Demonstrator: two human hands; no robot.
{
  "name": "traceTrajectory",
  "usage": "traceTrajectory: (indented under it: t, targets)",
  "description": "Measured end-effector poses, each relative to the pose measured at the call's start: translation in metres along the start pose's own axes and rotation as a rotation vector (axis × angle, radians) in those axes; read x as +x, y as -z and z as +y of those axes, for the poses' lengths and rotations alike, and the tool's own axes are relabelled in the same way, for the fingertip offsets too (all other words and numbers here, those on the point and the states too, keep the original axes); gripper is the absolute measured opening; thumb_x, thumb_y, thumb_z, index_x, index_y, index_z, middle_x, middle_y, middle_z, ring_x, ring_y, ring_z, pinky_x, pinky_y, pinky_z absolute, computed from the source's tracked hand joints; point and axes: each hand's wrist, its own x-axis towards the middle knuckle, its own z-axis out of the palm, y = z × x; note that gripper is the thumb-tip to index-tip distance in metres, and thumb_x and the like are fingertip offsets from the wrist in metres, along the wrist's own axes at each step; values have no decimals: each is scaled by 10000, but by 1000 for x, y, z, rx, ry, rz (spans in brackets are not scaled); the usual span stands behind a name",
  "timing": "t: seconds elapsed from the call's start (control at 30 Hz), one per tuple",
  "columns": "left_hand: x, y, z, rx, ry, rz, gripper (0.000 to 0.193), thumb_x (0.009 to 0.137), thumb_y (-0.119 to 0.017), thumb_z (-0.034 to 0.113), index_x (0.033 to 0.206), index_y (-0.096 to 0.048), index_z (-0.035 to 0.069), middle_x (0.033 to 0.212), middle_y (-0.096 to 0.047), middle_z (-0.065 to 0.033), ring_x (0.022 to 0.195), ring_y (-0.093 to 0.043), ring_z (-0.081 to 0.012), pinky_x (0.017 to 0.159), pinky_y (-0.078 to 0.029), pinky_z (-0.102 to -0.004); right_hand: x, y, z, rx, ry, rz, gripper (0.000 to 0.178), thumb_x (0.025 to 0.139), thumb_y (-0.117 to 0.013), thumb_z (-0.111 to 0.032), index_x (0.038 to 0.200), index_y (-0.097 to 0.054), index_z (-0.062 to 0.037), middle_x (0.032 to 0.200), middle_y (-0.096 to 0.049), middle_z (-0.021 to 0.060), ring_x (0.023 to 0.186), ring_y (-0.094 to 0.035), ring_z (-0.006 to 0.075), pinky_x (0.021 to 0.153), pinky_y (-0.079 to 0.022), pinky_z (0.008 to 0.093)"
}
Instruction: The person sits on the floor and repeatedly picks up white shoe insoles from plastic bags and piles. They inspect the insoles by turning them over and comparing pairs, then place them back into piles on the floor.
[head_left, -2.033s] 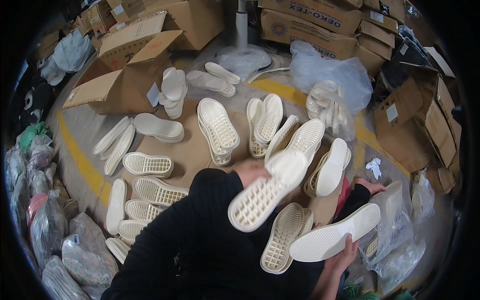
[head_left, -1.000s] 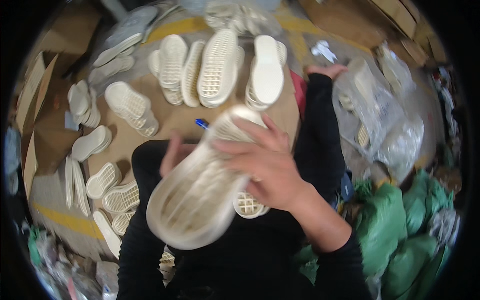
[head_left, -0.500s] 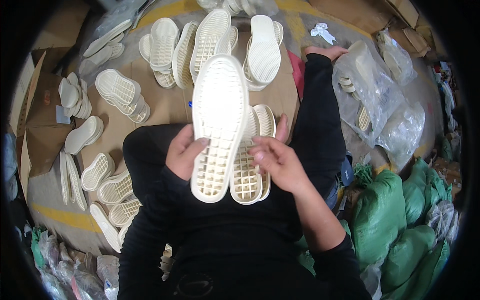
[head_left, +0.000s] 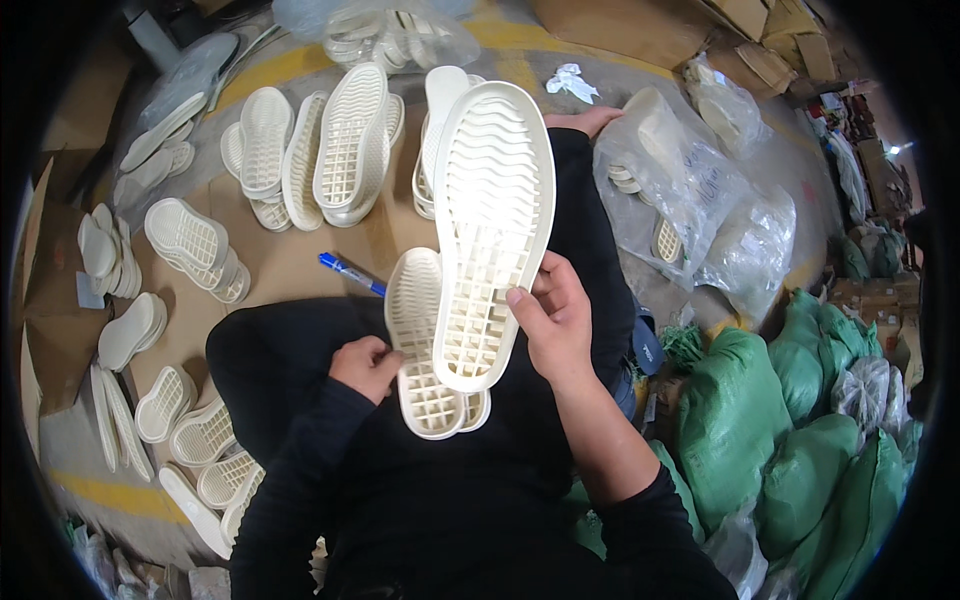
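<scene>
A cream shoe sole (head_left: 496, 220) stands in front of my chest, its gridded heel end down and its wavy-ribbed toe end up. My right hand (head_left: 553, 318) grips its right edge, thumb on the grid side. Behind it and lower, over my lap, is a second sole (head_left: 412, 300), partly covered, with the edge of another showing beneath. My left hand (head_left: 368, 366) is curled closed at the left edge of this lower sole, fingertips touching its rim. A blue pen (head_left: 350, 273) lies on the cardboard just beyond my left knee.
Several stacks of cream soles (head_left: 354, 140) stand on the cardboard sheet (head_left: 285, 262) ahead, with more piles (head_left: 188, 240) to the left. Clear plastic bags (head_left: 690, 190) holding soles lie beyond my right leg. Green sacks (head_left: 735, 425) crowd the right side. A cardboard box (head_left: 70, 260) borders the left.
The front sole has passed from my left hand to my right and moved right. My left hand has dropped to the lower sole's edge. The view has shifted, and the pen now shows.
</scene>
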Motion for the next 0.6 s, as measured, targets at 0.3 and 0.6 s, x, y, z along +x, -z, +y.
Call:
traceTrajectory:
  t: [0.3,0.6]
  targets:
    - [-29,29,8,-866,-150,190,352,952,-504,20,1272,-612,-76,1082,-720,-139,927,-690,-158,856,-537,-280,19,23,18,764,-158,-210,463,1019,-497,-199,1406,-447,50,1049,-646,177,905,-666,261,784,-576,392]
    - [24,11,18,-1291,-537,-522,338,979,-600,265,1047,-595,-67,871,-606,-206,563,-639,-260,487,-568,-361,16,16,46,837,-62,-319,510,1028,-506,-366,1355,-494,25,796,-567,130,609,-569,235,490,-490,311]
